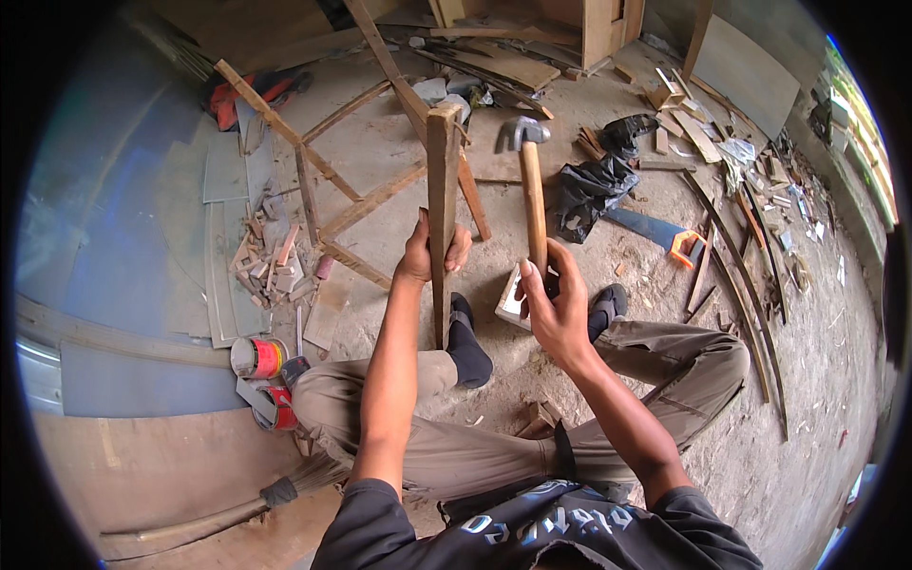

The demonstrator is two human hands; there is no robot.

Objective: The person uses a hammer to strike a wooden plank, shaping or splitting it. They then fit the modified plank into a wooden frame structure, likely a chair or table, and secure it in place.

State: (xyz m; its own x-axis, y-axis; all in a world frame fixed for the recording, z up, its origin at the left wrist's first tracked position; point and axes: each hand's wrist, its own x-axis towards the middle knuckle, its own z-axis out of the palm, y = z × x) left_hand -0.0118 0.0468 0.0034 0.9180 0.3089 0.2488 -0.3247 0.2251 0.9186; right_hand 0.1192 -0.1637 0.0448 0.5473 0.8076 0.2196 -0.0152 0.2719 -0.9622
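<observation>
My left hand (429,251) is wrapped round an upright wooden post (442,180), part of a frame of several battens joined together. Its fingers show on the far right side of the post, the thumb on the left. In my right hand (559,312) is a claw hammer (535,195), gripped low on its wooden handle. The metal head points up and away from me, to the right of the post's top and apart from it. Other battens of the wooden frame (375,202) spread out to the left on the floor. Below my right hand sits a white box (513,293), partly hidden by it.
Beside my left knee stand two paint-type tins (258,359), near small wood offcuts (275,266). A broom (223,513) lies at lower left. To the right are a black plastic bag (591,193), a handsaw (655,233) and long thin strips (746,294). Boards and scraps litter the back.
</observation>
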